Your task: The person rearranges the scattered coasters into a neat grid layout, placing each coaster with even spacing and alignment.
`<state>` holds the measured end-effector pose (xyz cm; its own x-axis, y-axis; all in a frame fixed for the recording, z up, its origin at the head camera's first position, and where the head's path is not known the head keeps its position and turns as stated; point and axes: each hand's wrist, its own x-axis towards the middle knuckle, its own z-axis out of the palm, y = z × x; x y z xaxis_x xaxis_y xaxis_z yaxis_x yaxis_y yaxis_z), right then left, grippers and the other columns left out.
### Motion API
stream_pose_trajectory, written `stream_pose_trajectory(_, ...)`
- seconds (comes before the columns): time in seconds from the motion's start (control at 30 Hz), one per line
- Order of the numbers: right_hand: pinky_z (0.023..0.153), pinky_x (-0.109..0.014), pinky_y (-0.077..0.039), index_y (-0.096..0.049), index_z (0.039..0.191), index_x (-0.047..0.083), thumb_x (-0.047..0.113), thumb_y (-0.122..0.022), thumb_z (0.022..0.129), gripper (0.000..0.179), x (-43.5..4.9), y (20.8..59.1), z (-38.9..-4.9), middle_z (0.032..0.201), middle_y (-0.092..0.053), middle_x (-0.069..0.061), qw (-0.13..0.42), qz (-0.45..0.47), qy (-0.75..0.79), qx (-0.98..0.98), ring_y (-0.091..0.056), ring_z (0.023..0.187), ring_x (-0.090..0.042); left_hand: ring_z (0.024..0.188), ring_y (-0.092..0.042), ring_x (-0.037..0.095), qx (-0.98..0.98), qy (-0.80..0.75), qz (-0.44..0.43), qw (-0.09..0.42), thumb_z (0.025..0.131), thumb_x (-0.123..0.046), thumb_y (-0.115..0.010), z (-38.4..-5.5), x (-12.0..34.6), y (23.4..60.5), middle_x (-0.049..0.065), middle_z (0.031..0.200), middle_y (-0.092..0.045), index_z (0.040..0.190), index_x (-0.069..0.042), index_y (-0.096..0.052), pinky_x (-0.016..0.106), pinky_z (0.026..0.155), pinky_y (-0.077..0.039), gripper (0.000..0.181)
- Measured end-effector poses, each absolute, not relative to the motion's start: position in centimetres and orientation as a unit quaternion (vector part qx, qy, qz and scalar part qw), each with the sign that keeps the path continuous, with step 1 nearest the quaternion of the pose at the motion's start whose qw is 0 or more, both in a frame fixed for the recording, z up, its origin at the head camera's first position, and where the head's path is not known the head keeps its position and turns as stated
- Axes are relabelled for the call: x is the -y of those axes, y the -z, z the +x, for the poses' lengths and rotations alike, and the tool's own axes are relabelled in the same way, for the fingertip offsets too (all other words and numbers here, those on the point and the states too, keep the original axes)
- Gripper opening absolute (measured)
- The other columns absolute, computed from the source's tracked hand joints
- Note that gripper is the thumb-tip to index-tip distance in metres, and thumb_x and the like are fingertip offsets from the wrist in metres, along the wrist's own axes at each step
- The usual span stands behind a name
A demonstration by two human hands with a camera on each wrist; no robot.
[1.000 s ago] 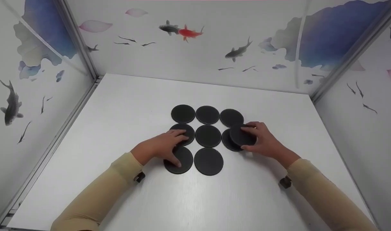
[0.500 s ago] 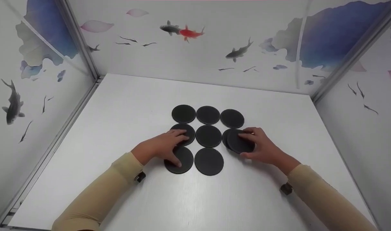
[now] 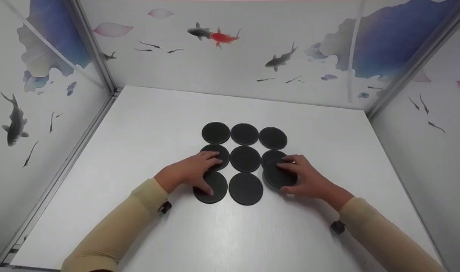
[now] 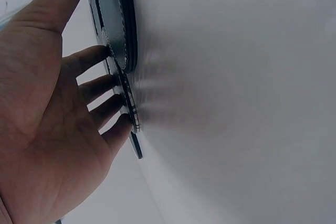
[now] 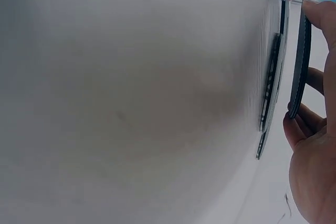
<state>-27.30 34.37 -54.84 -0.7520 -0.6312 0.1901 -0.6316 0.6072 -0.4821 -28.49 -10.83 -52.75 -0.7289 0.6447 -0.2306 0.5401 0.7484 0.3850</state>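
Note:
Several round black coasters with stitched rims lie flat in rows on the white table (image 3: 215, 238). My left hand (image 3: 190, 170) spreads over the left side: its fingertips rest on the left coaster (image 3: 224, 153) of the middle row, its thumb on the front left coaster (image 3: 218, 189). My right hand (image 3: 311, 177) pinches a coaster (image 3: 277, 175) by its edge between thumb and fingers. In the right wrist view this held coaster (image 5: 300, 61) is raised off the table. From above it overlaps the right coaster (image 3: 271, 156) of the middle row, hiding its front part.
Three coasters form the back row, among them the back middle coaster (image 3: 244, 133). Beside the front left one lies the front middle coaster (image 3: 246, 189). Walls printed with fish, like the back wall (image 3: 230, 71), enclose the table at the back and both sides.
My right hand has moved toward the front with the held coaster, uncovering more of the right coaster of the middle row. The left hand stays in place.

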Motion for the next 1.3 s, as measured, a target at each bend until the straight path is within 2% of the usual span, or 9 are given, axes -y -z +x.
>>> stream_pose_trajectory(0.33, 0.113, -0.052, -0.047, -0.066, 0.155, 0.019, 0.033, -0.097, 0.084, 0.079, -34.4, 54.7, -26.6, 0.158, -0.047, -0.014, -0.034, 0.351, -0.264, 0.898, -0.042, 0.145, -0.031, 0.168, -0.020, 0.032, -0.918, -0.149, 0.321, 0.177, 0.083, -0.055, -0.095, -28.5, 10.8, 52.7, 0.009, 0.182, -0.024, 0.171, -0.016, -0.042, 0.049, 0.131, -0.033, 0.110)
stream_pose_trajectory(0.77, 0.113, -0.056, -0.047, -0.067, 0.153, 0.018, 0.034, -0.099, 0.082, 0.079, -34.5, 54.9, -25.3, 0.157, -0.049, -0.014, -0.037, 0.372, -0.245, 0.895, -0.045, 0.143, -0.033, 0.168, -0.020, 0.032, -0.920, -0.145, 0.318, 0.179, 0.083, -0.055, -0.096, -28.5, 10.7, 52.7, 0.010, 0.182, -0.024, 0.171, -0.016, -0.043, 0.049, 0.131, -0.033, 0.110)
stream_pose_trajectory(0.97, 0.114, -0.055, -0.047, -0.066, 0.154, 0.022, 0.036, -0.099, 0.083, 0.079, -34.4, 54.7, -24.7, 0.159, -0.047, -0.010, -0.059, 0.363, -0.237, 0.899, -0.044, 0.145, -0.030, 0.168, -0.019, 0.032, -0.920, -0.146, 0.317, 0.179, 0.083, -0.055, -0.096, -28.6, 10.7, 52.8, 0.009, 0.182, -0.023, 0.171, -0.017, -0.042, 0.050, 0.130, -0.033, 0.110)
stream_pose_trajectory(1.3, 0.114, -0.051, -0.046, -0.068, 0.152, 0.021, 0.037, -0.101, 0.081, 0.081, -34.6, 55.1, -24.1, 0.158, -0.050, -0.012, -0.044, 0.387, -0.242, 0.889, -0.045, 0.144, -0.030, 0.168, -0.019, 0.031, -0.920, -0.142, 0.319, 0.180, 0.084, -0.056, -0.095, -28.7, 10.8, 53.0, 0.008, 0.183, -0.022, 0.172, -0.018, -0.041, 0.049, 0.130, -0.033, 0.110)
